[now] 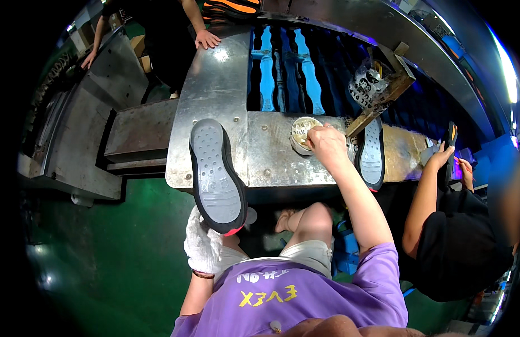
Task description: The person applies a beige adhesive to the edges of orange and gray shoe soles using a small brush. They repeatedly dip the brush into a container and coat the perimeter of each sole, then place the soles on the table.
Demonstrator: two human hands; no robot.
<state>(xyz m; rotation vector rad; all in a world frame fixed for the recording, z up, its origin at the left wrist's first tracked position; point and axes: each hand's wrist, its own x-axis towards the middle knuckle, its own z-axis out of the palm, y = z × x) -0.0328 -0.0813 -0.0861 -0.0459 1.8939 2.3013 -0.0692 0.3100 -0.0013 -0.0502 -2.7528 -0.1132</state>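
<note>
Gloved left hand [203, 246] sits closest, closed around the heel end of a shoe [217, 175] held sole-up, its toe over the metal bench [215, 84]. Bare right hand [326, 141] is pinched narrow at a round tin [302, 133] on the bench; can't tell what's between the fingers. My take: keep the sole steady and level, and don't overload from the tin. Another shoe [372, 151] lies just right.
</note>
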